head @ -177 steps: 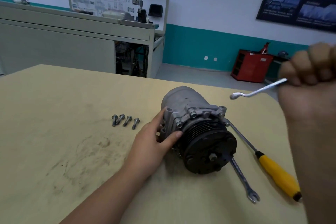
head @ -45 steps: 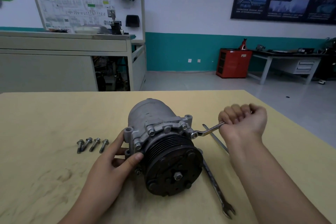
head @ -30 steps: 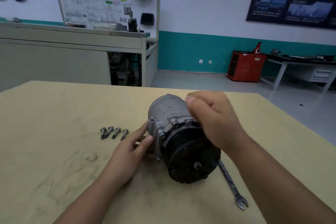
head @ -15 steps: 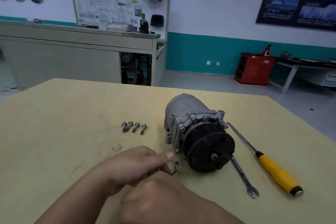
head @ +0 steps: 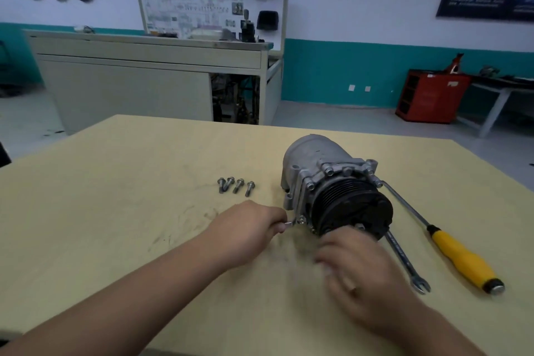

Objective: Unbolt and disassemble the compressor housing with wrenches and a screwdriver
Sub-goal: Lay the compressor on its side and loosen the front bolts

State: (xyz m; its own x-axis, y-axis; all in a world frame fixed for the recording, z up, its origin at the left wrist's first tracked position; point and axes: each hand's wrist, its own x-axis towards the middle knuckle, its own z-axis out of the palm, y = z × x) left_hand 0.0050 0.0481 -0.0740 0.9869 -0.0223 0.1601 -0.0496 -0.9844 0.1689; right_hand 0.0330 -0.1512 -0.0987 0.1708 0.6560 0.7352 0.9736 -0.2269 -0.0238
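The compressor point(head: 315, 159) lies on its side on the right half of the table point(head: 115, 211), with its black pulley point(head: 352, 208) turned toward the person, so the ring of bolt heads behind the pulley can be reached from the near side. The left hand point(head: 248, 230) comes from the left with its fingers curled tightly around a small wrench point(head: 289, 223). Only the tip of this tool shows past the fingers, and it meets a flange bolt point(head: 301, 220) low on the near left of the housing. It seems the left hand takes this bolt because it sits on that side. The right hand point(head: 351, 263) is just in front of the pulley, near its lower edge, probably to keep the body from rolling when the wrench turns. The hand is blurred, so it cannot be told whether it is open or closed, or whether it really touches the pulley. Four loose bolts point(head: 235, 185) lie in a short row to the left of the compressor, apart from the work, which suggests that part of the unbolting is done. An open-end wrench point(head: 403, 259) and a screwdriver point(head: 462, 260) with a yellow handle lie to the right, their far ends close to the housing, within reach of the right hand.
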